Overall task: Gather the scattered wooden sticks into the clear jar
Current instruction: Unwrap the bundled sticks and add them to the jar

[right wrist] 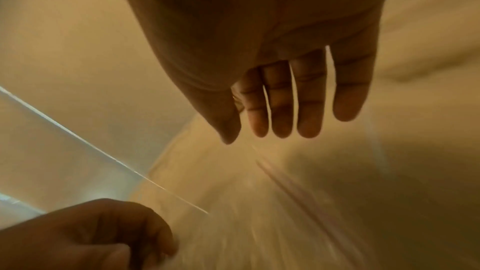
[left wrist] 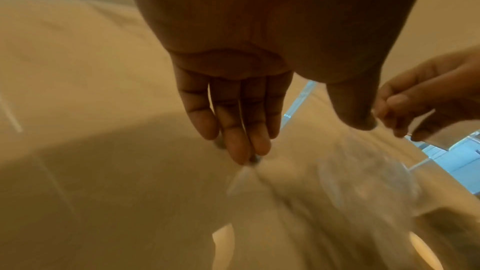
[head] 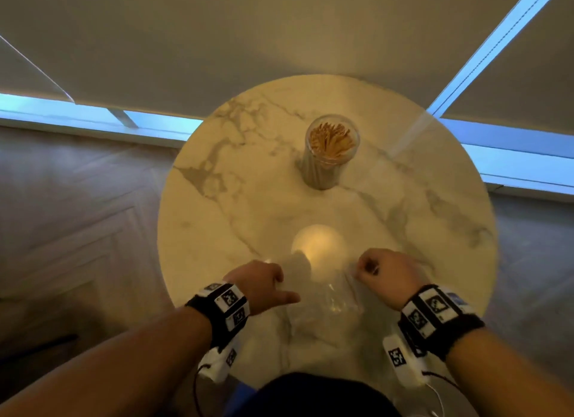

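The clear jar (head: pixel 332 151) stands upright at the far middle of the round marble table (head: pixel 217 230), with several wooden sticks (head: pixel 331 139) upright in it. At the near edge a clear plastic bag (head: pixel 329 295) lies between my hands, blurred in both wrist views. My left hand (head: pixel 264 281) has its straight fingertips (left wrist: pixel 246 151) on the bag's (left wrist: pixel 363 188) left corner, thumb apart. My right hand (head: pixel 383 272) pinches the bag's right top edge between thumb and fingers (left wrist: pixel 394 110). What the bag holds I cannot tell.
The table's far rim lies close to pale window blinds (head: pixel 279 28) with blue light strips under them. Wooden floor (head: pixel 77 214) surrounds the table. A bright lamp reflection (head: pixel 318 245) sits on the marble between the jar and my hands.
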Demonstrator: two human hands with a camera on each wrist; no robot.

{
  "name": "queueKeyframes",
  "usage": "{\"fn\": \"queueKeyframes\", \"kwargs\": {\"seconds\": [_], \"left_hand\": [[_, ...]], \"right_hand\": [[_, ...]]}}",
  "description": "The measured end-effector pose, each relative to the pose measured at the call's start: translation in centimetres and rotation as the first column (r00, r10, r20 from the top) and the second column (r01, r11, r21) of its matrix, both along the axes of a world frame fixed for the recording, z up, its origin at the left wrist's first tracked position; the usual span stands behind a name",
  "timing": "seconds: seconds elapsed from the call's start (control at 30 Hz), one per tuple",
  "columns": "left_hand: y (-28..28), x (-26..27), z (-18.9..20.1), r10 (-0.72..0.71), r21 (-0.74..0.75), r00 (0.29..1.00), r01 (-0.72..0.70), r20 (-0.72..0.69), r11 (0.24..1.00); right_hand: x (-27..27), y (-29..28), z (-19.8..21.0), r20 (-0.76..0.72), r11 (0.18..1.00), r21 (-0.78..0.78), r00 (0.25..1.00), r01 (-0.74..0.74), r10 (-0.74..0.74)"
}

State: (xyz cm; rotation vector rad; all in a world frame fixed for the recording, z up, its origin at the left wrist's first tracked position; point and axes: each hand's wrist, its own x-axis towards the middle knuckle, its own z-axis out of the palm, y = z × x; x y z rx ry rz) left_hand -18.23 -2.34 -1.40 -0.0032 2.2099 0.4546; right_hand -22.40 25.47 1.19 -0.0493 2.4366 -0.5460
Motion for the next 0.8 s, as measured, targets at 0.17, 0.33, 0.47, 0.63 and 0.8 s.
{"fn": "queueKeyframes", "kwargs": {"seconds": [0.17, 0.33, 0.47, 0.63, 0.8], "left_hand": [[1.8, 3.7, -2.1, 0.156, 0.145, 0.984, -0.167, 0.084, 0.975], [1.7, 5.1, -0.7, 0.477, 0.388, 0.868, -0.49, 0.137, 0.78], [1.1, 6.3, 3.1, 0.734, 0.559, 0.566, -0.77, 0.375, 0.309], [2.5, 7.6, 7.9, 0.693, 0.726, 0.711, -0.54, 0.122, 0.426], [6.3, 6.9, 11.7, 0.406, 0.621, 0.866, -0.152, -0.292, 0.769]], "right_hand": [[4.3, -0.8, -4.0, 0.215, 0.991, 0.015, 0.967, 0.133, -0.133], [4.3, -0.7, -3.8, 0.133, 0.946, -0.161, 0.956, 0.281, -0.262], [3.2, 0.4, -0.3, 0.243, 0.7, -0.521, 0.871, 0.488, -0.426], [2.7, 1.0, 5.4, 0.112, 0.673, -0.698, 0.966, 0.245, -0.235], [2.2, 1.0, 8.5, 0.042, 0.6, -0.785, 0.98, 0.152, -0.192]]}}
